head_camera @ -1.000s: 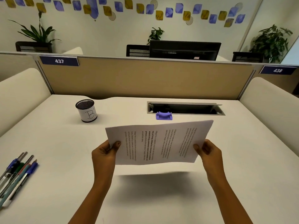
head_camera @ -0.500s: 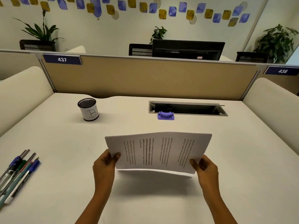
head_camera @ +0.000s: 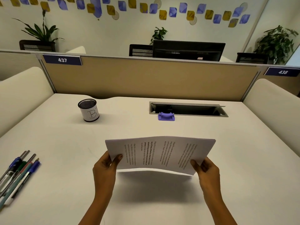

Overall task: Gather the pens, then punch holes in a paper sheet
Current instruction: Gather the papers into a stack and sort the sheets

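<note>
A printed paper sheet [head_camera: 160, 154] hangs a little above the white desk [head_camera: 243, 159], slightly bowed upward in the middle. My left hand [head_camera: 106, 166] pinches its near left corner and my right hand [head_camera: 206, 169] pinches its near right corner. Several pens [head_camera: 17, 172] lie side by side at the desk's left edge. A small purple hole punch [head_camera: 166, 116] sits farther back, in front of the cable slot. A black mesh pen cup [head_camera: 89, 109] with a white label marked B stands at the back left, with no pens showing above its rim.
An open cable slot [head_camera: 188, 109] is recessed in the desk behind the punch. A tan partition [head_camera: 146, 78] closes the far side, with cream side panels left and right. Beyond it are a monitor, chairs and plants.
Both hands have lowered the sheet toward the desk and drawn it nearer to me; it now sits flatter. The pens, cup and punch have not moved.
</note>
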Action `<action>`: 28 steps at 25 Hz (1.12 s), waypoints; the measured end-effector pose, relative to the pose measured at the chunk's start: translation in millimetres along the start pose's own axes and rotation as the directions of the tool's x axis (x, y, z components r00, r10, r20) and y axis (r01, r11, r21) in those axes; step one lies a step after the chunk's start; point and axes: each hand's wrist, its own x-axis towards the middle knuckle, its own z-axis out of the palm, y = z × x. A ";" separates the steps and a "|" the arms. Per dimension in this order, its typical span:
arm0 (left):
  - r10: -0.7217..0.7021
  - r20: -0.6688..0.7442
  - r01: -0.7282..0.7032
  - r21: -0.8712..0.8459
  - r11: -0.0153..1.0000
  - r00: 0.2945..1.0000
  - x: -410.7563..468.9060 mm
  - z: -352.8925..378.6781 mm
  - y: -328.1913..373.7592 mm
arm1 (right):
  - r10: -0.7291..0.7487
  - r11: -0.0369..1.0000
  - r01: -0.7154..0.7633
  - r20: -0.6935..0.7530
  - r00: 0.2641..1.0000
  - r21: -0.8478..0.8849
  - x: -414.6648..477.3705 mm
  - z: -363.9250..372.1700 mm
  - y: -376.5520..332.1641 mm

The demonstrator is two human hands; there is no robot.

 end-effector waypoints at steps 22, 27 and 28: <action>-0.047 -0.129 0.051 0.026 0.998 0.991 -0.4 -1.0 -7.9 | -0.060 0.997 0.054 -0.122 0.991 -0.054 -7.5 0.2 6.2; -0.210 -0.175 0.180 -0.171 0.969 0.962 -3.8 16.1 -1.9 | 0.094 0.992 -0.090 -0.045 0.995 0.084 -20.5 14.2 1.8; -0.255 -0.173 0.216 -0.216 0.952 0.951 -6.8 21.4 -1.6 | 0.125 0.983 -0.126 0.012 0.992 0.133 -23.4 18.7 -0.1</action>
